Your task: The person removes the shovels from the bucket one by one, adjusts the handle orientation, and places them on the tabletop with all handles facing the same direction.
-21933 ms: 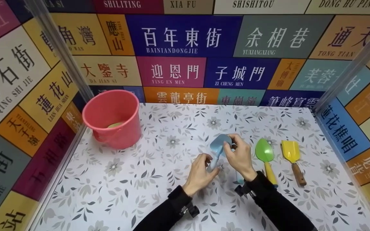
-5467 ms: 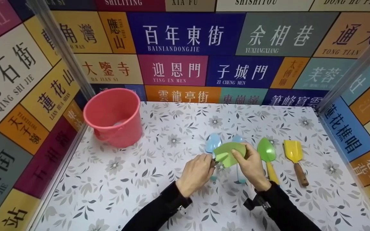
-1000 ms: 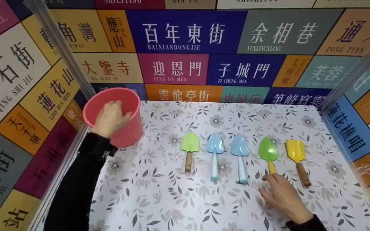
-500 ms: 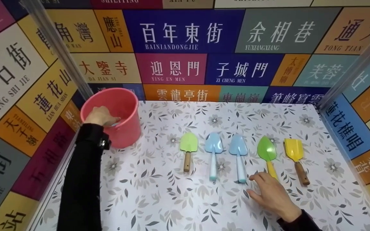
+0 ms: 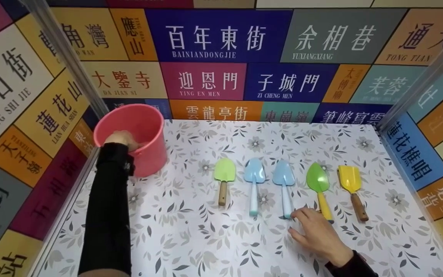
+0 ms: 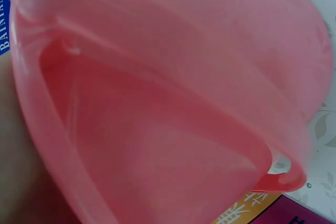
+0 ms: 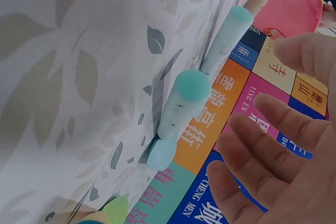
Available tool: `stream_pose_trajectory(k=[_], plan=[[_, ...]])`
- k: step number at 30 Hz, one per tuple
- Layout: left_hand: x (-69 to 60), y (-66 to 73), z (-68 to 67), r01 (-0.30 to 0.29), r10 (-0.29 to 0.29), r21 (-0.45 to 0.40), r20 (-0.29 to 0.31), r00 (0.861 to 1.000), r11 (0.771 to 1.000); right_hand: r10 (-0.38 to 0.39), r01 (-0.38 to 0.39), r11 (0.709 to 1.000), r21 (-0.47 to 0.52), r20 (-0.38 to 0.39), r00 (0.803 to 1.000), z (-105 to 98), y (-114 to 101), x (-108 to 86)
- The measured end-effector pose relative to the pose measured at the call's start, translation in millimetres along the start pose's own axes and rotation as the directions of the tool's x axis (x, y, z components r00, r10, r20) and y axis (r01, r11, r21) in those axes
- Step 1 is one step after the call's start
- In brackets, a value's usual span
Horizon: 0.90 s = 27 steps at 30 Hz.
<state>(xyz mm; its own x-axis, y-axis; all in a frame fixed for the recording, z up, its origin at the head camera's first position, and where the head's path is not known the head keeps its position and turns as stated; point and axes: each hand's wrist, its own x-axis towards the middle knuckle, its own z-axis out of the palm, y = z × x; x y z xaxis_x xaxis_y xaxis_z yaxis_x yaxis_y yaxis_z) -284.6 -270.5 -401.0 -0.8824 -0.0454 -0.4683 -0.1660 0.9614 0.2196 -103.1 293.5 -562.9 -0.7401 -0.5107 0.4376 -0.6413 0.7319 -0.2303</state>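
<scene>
My left hand [image 5: 121, 139] reaches down into a pink bucket [image 5: 150, 159]; its fingers are hidden behind the rim. The left wrist view shows the bucket's pink wall [image 6: 173, 129] close up, with a blurred strip of hand at the left edge. My right hand [image 5: 317, 232] hovers with relaxed, spread fingers by the handle ends of a blue trowel [image 5: 283, 175] and a green trowel [image 5: 317, 179] with a yellow handle. In the right wrist view, the right hand [image 7: 278, 150] has nothing in it, and blue trowel handles [image 7: 184, 103] lie beside it.
Left of these lie another blue trowel [image 5: 254, 173] and a light-green shovel [image 5: 225, 171] with a wooden handle. A yellow shovel [image 5: 350, 180] lies at the row's right end. The flowered tabletop [image 5: 206, 238] is bounded by patterned walls [image 5: 221, 38] at the back and sides.
Earlier both hands held a blue trowel, then a light-green shovel; these now lie in the row. Over the last second the left hand sinks deeper into the bucket and the right hand shifts slightly left.
</scene>
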Motion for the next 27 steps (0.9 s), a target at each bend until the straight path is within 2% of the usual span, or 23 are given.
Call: stream_pose_trajectory(k=[7, 14, 17, 24, 27], plan=[[2.3, 2.1, 0.5, 0.005, 0.0, -0.125, 0.043, 0.999, 0.992, 0.025, -0.025, 1.0, -0.007, 0.013, 1.0, 1.8, -4.0, -1.2], [10.6, 4.0, -1.3, -0.058, 0.063, -0.068, 0.066, 0.996, 0.996, 0.083, -0.084, 0.996, 0.014, 0.07, 0.994, -1.0, -9.8, -0.2], [15.4, 5.4, -0.7, -0.022, 0.04, -0.159, 0.109, 0.993, 0.987, 0.092, -0.093, 0.996, 0.014, 0.075, 0.993, -2.1, -10.1, 0.4], [20.9, 9.9, -5.4, -0.103, 0.109, -0.049, 0.141, 0.984, 0.993, 0.045, -0.045, 0.999, 0.018, 0.025, 0.999, -1.3, -7.0, 0.6], [20.2, 12.7, -4.9, -0.063, 0.071, -0.066, 0.133, 0.989, 0.996, 0.034, -0.034, 0.999, 0.023, 0.015, 0.999, -1.2, -6.4, 0.2]])
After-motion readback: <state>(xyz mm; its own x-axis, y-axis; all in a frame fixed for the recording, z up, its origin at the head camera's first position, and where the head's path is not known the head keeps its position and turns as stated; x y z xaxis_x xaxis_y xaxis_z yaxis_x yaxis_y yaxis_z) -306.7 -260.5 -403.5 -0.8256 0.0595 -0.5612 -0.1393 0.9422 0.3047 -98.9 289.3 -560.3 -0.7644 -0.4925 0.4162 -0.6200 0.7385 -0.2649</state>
